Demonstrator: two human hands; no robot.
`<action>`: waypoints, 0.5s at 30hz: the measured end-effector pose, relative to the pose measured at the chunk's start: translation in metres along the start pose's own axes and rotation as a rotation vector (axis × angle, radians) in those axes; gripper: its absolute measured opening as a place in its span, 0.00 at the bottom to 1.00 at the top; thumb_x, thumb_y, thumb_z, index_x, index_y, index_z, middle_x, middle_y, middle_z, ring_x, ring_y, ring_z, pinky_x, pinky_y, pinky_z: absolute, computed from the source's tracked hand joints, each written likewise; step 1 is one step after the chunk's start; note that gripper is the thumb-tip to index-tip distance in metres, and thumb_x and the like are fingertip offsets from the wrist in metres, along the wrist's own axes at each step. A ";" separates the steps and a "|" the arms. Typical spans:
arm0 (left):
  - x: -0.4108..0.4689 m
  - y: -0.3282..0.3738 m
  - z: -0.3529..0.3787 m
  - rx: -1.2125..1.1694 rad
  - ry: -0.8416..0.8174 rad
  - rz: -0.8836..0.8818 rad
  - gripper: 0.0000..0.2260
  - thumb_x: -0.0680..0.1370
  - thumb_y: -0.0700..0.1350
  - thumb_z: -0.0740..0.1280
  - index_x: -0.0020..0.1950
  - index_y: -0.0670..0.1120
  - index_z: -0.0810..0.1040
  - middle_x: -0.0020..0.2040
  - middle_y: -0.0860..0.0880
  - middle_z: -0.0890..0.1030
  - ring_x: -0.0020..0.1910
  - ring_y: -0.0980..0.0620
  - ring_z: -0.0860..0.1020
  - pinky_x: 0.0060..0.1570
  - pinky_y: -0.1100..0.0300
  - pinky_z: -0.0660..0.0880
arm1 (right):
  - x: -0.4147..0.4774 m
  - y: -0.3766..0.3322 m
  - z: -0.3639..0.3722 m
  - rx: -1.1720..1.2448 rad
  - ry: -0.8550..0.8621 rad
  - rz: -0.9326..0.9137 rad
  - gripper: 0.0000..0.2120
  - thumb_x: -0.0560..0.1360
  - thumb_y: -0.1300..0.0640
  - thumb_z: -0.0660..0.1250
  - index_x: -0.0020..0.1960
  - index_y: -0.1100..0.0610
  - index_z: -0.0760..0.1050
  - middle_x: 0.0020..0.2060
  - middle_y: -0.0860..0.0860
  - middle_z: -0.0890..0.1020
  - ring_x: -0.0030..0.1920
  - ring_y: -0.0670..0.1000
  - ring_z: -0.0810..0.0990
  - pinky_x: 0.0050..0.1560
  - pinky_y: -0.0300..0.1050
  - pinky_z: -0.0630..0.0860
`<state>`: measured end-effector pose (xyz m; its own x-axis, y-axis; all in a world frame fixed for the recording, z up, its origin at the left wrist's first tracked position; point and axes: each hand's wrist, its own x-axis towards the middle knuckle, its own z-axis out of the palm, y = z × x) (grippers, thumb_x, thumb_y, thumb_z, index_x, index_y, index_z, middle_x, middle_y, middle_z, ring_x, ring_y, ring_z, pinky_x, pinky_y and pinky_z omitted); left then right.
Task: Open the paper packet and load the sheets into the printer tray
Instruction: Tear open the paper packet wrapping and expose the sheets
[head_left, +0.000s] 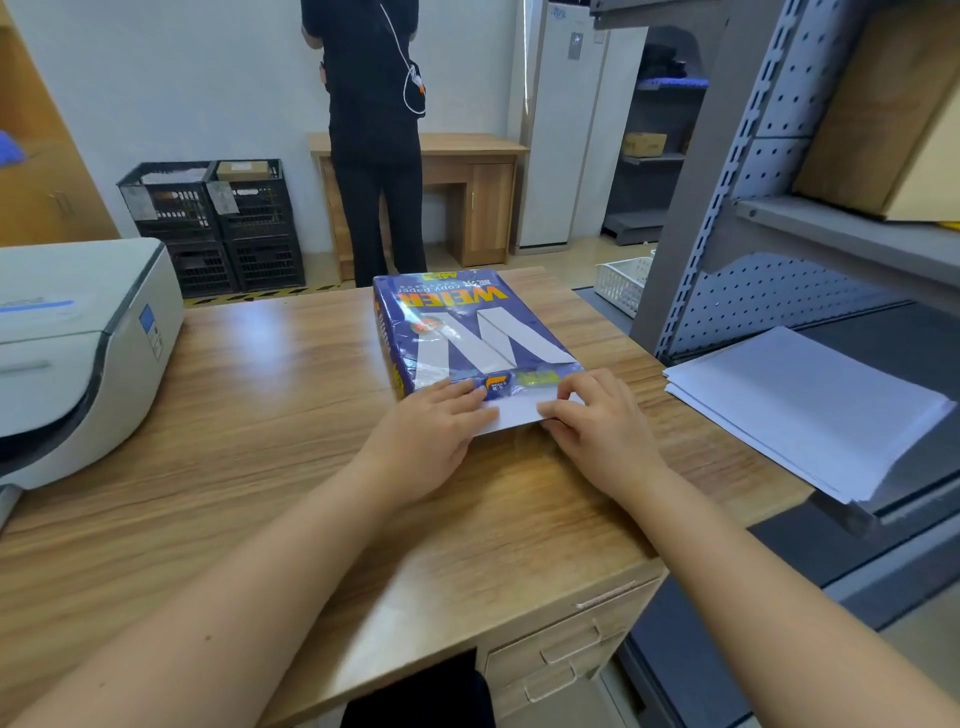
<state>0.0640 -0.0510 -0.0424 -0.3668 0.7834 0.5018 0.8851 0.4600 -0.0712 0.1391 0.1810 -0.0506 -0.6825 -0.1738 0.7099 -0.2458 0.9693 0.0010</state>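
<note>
On the wooden desk (260, 415), centre: blue paper packet (467, 332) lying flat, near end showing a white flap (514, 413). Left hand (431, 441) fingers flat on the flap, grasping nothing. Right hand (597, 426) pinching the flap's edge. Printer (78, 343) at desk's left; loose sheets (800, 410) on shelf at right

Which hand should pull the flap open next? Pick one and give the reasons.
Right, probably. The right hand has its fingertips curled over the white flap at the packet end, while the left hand lies flat, better placed to steady the packet.
</note>
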 end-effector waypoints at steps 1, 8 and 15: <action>-0.001 0.002 0.003 0.050 0.009 0.026 0.15 0.73 0.38 0.62 0.57 0.43 0.82 0.57 0.42 0.83 0.57 0.41 0.80 0.57 0.44 0.75 | -0.001 0.000 -0.001 0.016 -0.031 0.031 0.12 0.64 0.66 0.76 0.46 0.57 0.82 0.43 0.55 0.80 0.43 0.60 0.77 0.41 0.49 0.71; -0.007 0.014 0.010 0.165 -0.012 0.011 0.23 0.67 0.32 0.60 0.59 0.41 0.82 0.57 0.42 0.83 0.56 0.43 0.81 0.57 0.47 0.74 | -0.003 -0.004 -0.002 0.061 -0.151 0.082 0.17 0.67 0.68 0.70 0.54 0.57 0.82 0.54 0.56 0.84 0.52 0.58 0.84 0.40 0.54 0.82; -0.019 0.029 0.003 -0.023 -0.006 -0.081 0.26 0.69 0.28 0.60 0.64 0.43 0.78 0.63 0.43 0.79 0.61 0.44 0.78 0.64 0.49 0.64 | -0.018 -0.007 -0.016 0.012 -0.170 -0.005 0.22 0.60 0.70 0.78 0.52 0.55 0.84 0.50 0.53 0.86 0.47 0.55 0.86 0.38 0.48 0.82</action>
<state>0.0961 -0.0513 -0.0567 -0.4395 0.7465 0.4996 0.8585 0.5127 -0.0108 0.1645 0.1798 -0.0519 -0.7875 -0.2063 0.5808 -0.2571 0.9664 -0.0053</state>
